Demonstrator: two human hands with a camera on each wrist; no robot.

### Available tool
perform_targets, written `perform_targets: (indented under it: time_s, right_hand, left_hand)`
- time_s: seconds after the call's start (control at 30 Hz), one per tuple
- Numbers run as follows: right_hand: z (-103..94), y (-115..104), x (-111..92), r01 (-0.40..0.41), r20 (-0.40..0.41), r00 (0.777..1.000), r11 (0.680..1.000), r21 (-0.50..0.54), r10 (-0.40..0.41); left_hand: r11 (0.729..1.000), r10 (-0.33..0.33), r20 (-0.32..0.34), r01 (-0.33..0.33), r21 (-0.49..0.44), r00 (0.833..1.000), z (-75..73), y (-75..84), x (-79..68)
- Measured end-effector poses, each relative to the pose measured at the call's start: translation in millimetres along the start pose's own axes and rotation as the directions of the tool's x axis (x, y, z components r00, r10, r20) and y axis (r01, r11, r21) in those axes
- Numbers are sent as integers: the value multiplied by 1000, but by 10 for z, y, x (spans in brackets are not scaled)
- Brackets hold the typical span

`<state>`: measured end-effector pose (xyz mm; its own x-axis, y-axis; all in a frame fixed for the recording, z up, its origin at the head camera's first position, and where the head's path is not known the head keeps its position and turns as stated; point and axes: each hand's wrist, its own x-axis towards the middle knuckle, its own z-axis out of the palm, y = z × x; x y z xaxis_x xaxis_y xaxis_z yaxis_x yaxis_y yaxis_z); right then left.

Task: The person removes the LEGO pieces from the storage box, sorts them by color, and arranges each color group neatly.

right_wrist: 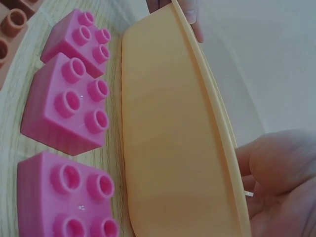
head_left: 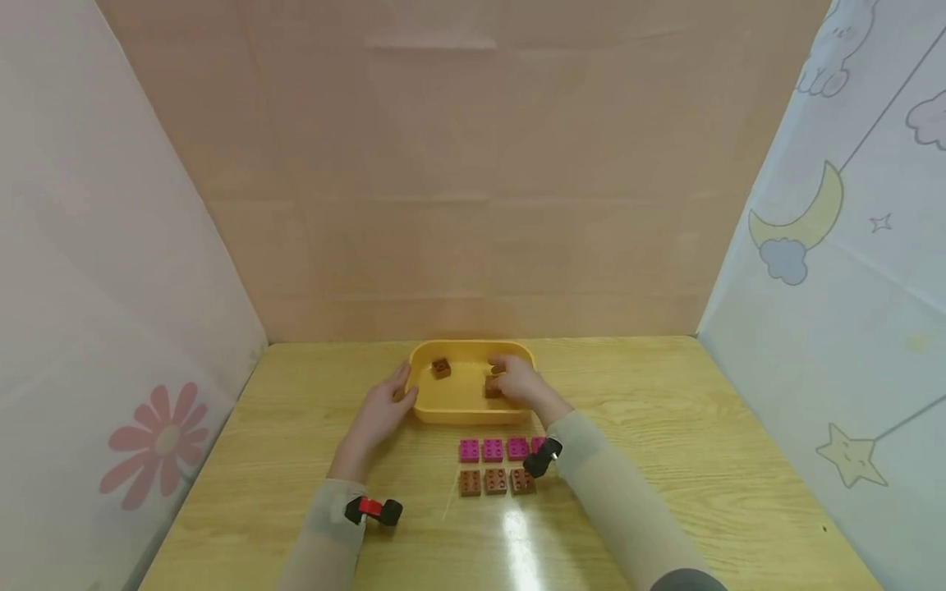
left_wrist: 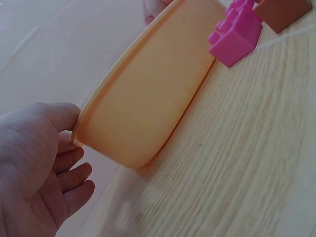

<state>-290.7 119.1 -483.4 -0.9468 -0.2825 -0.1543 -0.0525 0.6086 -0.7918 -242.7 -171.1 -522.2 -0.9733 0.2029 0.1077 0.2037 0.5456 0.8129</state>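
Observation:
A shallow yellow plastic tray [head_left: 452,417] stands on the table. My left hand [head_left: 380,414] pinches its left rim; in the left wrist view the thumb and index finger meet the rim, and the other fingers [left_wrist: 79,190] curl loosely below. My right hand [head_left: 520,382] reaches over the right side into the tray, thumb and forefinger apart, close by a brown toy building brick [head_left: 491,387] partly covered by it. In the right wrist view the tray wall hides those fingertips. Another brown brick [head_left: 441,368] lies near the tray's back left corner.
In front of the tray sits a row of several pink bricks [head_left: 493,450], one partly behind the right wrist's camera [head_left: 543,457]. Nearer me is a row of three brown bricks [head_left: 496,482]. A tan backdrop [head_left: 473,205] and patterned side panels [head_left: 813,345] enclose the table.

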Motion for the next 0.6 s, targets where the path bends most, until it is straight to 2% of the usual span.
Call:
perform_targets:
  time_s: [0.17,0.33,0.6]
  right_hand:
    - [24,-13,11,-19,38,999,1000,-8,20]
    - [36,-15,20,-39,43,998,998,-43,40]
    - [47,16,22,27,121,992,1000,-14,-25]
  left_hand:
    - [1000,7,0,-7,2,1000,-2,-12,4]
    - [1000,8,5,-8,0,1000,-11,-16,2]
    - [1000,8,10,-8,-20,1000,-26,-10,-4]
